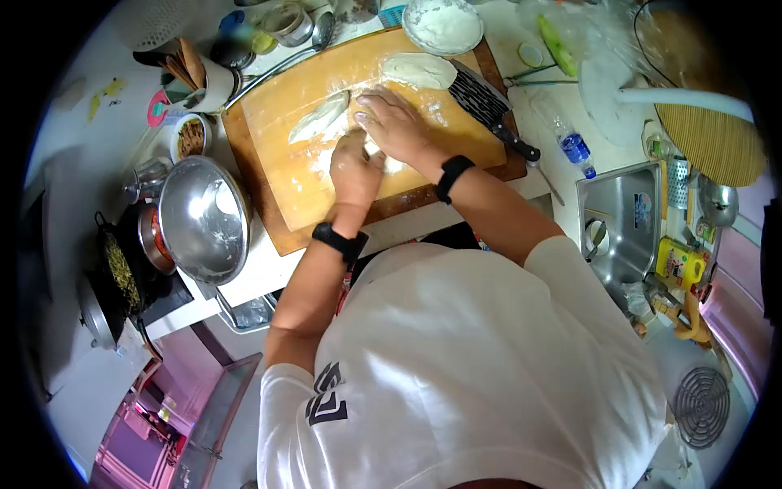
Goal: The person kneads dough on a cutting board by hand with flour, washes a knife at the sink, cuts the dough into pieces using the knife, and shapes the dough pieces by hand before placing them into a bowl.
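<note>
My left hand [356,169] is curled on a small piece of dough [371,147] over the floured wooden board [285,191]. Beside it, my right hand [395,124] lies with its fingers stretched out over the board, its palm side hidden. Most of the dough between the hands is covered by them. A flattened dough piece [321,116] lies just left of my hands. Farther back sits a larger, oval dough piece [419,71]. A cleaver [481,99] with a dark patterned blade and black handle rests along the board's right edge.
A bowl of flour [442,24] stands behind the board. On the left are a large metal bowl [204,218], a bowl of brown food [191,138], a utensil holder [210,85] and a ladle [322,34]. A water bottle [575,148] lies right, near the sink [599,191].
</note>
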Action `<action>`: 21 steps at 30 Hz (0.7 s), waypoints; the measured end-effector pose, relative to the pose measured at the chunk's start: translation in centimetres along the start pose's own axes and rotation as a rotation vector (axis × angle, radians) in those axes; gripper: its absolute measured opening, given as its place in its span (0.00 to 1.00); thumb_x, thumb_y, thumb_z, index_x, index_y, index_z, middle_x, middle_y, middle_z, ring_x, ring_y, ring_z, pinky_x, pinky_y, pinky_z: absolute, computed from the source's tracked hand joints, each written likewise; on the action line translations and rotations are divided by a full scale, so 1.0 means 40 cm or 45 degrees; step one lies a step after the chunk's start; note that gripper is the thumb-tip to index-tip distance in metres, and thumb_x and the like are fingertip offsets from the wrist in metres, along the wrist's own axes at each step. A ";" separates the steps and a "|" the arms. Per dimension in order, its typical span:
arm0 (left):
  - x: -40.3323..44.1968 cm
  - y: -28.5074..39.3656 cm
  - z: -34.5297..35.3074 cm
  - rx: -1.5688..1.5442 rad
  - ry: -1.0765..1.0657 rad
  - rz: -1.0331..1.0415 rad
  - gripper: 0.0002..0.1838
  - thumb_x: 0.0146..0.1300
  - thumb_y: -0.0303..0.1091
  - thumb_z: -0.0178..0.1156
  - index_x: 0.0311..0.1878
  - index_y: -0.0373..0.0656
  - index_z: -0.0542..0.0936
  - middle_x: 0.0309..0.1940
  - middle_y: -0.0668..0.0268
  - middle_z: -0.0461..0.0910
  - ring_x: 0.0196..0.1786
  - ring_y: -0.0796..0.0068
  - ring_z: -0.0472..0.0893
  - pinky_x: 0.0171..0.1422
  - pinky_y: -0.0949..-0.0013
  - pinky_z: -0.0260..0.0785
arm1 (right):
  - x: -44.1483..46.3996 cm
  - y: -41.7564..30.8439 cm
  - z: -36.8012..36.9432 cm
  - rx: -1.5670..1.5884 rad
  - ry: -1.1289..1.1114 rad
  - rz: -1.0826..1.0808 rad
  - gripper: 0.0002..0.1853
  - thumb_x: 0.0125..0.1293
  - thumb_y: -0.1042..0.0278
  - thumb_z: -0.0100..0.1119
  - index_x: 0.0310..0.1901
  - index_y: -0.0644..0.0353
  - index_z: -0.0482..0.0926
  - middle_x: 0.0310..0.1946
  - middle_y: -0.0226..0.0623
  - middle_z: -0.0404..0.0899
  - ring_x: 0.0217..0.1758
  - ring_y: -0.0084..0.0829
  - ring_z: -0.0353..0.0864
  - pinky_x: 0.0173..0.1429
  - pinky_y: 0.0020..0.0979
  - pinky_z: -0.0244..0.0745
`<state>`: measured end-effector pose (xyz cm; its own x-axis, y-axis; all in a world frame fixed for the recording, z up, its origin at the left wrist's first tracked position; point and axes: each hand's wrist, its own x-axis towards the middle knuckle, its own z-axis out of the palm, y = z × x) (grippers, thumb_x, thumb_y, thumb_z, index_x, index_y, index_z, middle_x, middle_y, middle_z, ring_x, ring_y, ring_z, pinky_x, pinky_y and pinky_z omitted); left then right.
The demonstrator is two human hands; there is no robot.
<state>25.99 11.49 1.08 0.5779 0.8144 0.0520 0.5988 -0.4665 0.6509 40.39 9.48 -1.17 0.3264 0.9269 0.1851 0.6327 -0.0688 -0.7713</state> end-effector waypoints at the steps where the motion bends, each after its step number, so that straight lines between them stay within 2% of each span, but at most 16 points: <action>1: -0.004 0.038 -0.021 -0.008 -0.039 0.052 0.25 0.50 0.24 0.73 0.53 0.34 0.80 0.35 0.51 0.80 0.41 0.46 0.80 0.52 0.54 0.75 | -0.011 -0.025 -0.013 0.202 -0.079 0.317 0.25 0.75 0.52 0.56 0.62 0.64 0.77 0.63 0.54 0.78 0.71 0.54 0.72 0.77 0.49 0.64; 2: -0.014 0.043 -0.014 -0.016 -0.044 0.047 0.25 0.50 0.24 0.73 0.53 0.34 0.80 0.35 0.51 0.80 0.41 0.46 0.80 0.52 0.54 0.75 | -0.035 -0.030 -0.016 0.197 -0.085 0.324 0.25 0.75 0.52 0.56 0.62 0.64 0.77 0.63 0.54 0.78 0.71 0.54 0.72 0.77 0.49 0.64; 4: -0.055 0.042 -0.002 -0.231 -0.085 0.237 0.29 0.49 0.24 0.74 0.57 0.35 0.79 0.38 0.51 0.80 0.45 0.47 0.80 0.54 0.53 0.75 | -0.104 -0.025 -0.013 0.132 0.015 0.023 0.24 0.75 0.53 0.55 0.61 0.64 0.78 0.63 0.54 0.78 0.72 0.53 0.72 0.77 0.49 0.64; 5: -0.060 0.020 0.005 -0.211 -0.026 0.229 0.32 0.51 0.25 0.74 0.62 0.35 0.77 0.37 0.51 0.83 0.42 0.50 0.83 0.51 0.56 0.77 | -0.109 -0.006 -0.017 -0.015 -0.002 -0.114 0.24 0.75 0.52 0.55 0.61 0.65 0.78 0.64 0.54 0.78 0.72 0.53 0.72 0.77 0.48 0.63; 6: -0.037 0.010 0.001 -0.205 -0.013 0.231 0.32 0.51 0.25 0.74 0.62 0.35 0.77 0.37 0.51 0.83 0.42 0.50 0.83 0.51 0.56 0.77 | -0.082 0.009 -0.010 -0.011 -0.001 -0.129 0.24 0.75 0.52 0.55 0.61 0.65 0.78 0.64 0.54 0.78 0.72 0.53 0.72 0.77 0.48 0.63; 8: -0.006 0.008 -0.016 -0.363 -0.202 -0.383 0.31 0.51 0.26 0.74 0.61 0.32 0.79 0.41 0.48 0.85 0.40 0.52 0.84 0.50 0.58 0.79 | -0.043 0.032 0.008 -0.280 0.086 -0.274 0.24 0.75 0.52 0.56 0.61 0.65 0.78 0.64 0.54 0.77 0.73 0.52 0.71 0.78 0.48 0.62; 9: 0.019 0.015 -0.020 -0.274 -0.224 -0.474 0.30 0.51 0.26 0.75 0.60 0.32 0.80 0.39 0.47 0.85 0.34 0.55 0.83 0.43 0.60 0.79 | -0.010 0.037 0.007 -0.230 0.051 -0.197 0.27 0.76 0.48 0.54 0.61 0.66 0.77 0.66 0.55 0.76 0.74 0.53 0.69 0.79 0.47 0.60; 10: 0.021 0.017 -0.022 -0.275 -0.218 -0.461 0.30 0.51 0.26 0.75 0.60 0.32 0.80 0.39 0.47 0.85 0.34 0.55 0.83 0.43 0.60 0.79 | -0.004 0.028 0.008 -0.235 0.062 -0.204 0.27 0.76 0.48 0.54 0.61 0.66 0.77 0.66 0.55 0.76 0.74 0.53 0.69 0.79 0.47 0.60; 12: 0.017 0.014 -0.024 -0.247 -0.157 -0.235 0.28 0.52 0.25 0.74 0.58 0.32 0.80 0.42 0.46 0.85 0.36 0.55 0.84 0.45 0.59 0.78 | -0.003 0.005 0.002 -0.163 -0.028 0.016 0.30 0.77 0.44 0.50 0.63 0.66 0.76 0.68 0.55 0.74 0.74 0.54 0.69 0.80 0.47 0.59; 13: 0.007 0.026 -0.040 -0.089 -0.142 -0.003 0.26 0.52 0.25 0.74 0.56 0.32 0.81 0.44 0.47 0.84 0.38 0.54 0.83 0.46 0.58 0.78 | -0.027 -0.025 -0.013 -0.043 -0.044 0.135 0.33 0.77 0.42 0.47 0.65 0.66 0.74 0.68 0.55 0.73 0.73 0.55 0.69 0.80 0.48 0.59; 14: -0.023 0.041 -0.057 -0.236 -0.183 0.014 0.20 0.51 0.23 0.72 0.49 0.34 0.81 0.36 0.52 0.80 0.36 0.54 0.80 0.44 0.57 0.75 | -0.056 -0.056 -0.027 0.029 -0.094 0.196 0.31 0.76 0.45 0.50 0.66 0.67 0.74 0.67 0.57 0.74 0.73 0.55 0.70 0.79 0.49 0.60; 16: -0.075 0.029 -0.052 -0.246 -0.125 0.109 0.22 0.53 0.24 0.73 0.52 0.35 0.81 0.36 0.52 0.81 0.35 0.55 0.80 0.43 0.58 0.76 | -0.137 -0.052 -0.002 -0.059 -0.034 -0.041 0.28 0.75 0.49 0.54 0.63 0.68 0.76 0.67 0.57 0.74 0.72 0.55 0.71 0.78 0.49 0.63; 17: -0.090 0.021 -0.052 -0.246 -0.106 0.137 0.22 0.53 0.25 0.73 0.53 0.35 0.82 0.36 0.53 0.82 0.35 0.56 0.81 0.43 0.59 0.76 | -0.146 -0.041 0.004 -0.050 -0.043 -0.036 0.28 0.75 0.49 0.54 0.63 0.68 0.76 0.67 0.57 0.74 0.72 0.55 0.71 0.78 0.49 0.63; 19: -0.076 0.008 -0.066 -0.299 -0.258 -0.358 0.24 0.55 0.26 0.73 0.57 0.36 0.82 0.36 0.53 0.83 0.35 0.56 0.81 0.43 0.60 0.76 | -0.120 -0.027 -0.001 -0.208 -0.011 -0.257 0.24 0.74 0.55 0.56 0.61 0.67 0.77 0.67 0.57 0.74 0.74 0.56 0.68 0.79 0.49 0.61; 21: -0.043 -0.001 -0.050 -0.242 -0.215 -0.384 0.25 0.55 0.26 0.73 0.58 0.36 0.82 0.36 0.53 0.84 0.35 0.56 0.82 0.44 0.61 0.77 | -0.066 -0.005 0.018 -0.259 0.008 -0.236 0.25 0.74 0.53 0.57 0.60 0.67 0.78 0.67 0.57 0.74 0.74 0.54 0.68 0.79 0.49 0.61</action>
<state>23.87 10.79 2.48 0.4841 0.8296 -0.2783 0.6517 -0.1296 0.7473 38.92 7.32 -1.95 0.1955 0.9284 0.3160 0.8099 0.0289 -0.5859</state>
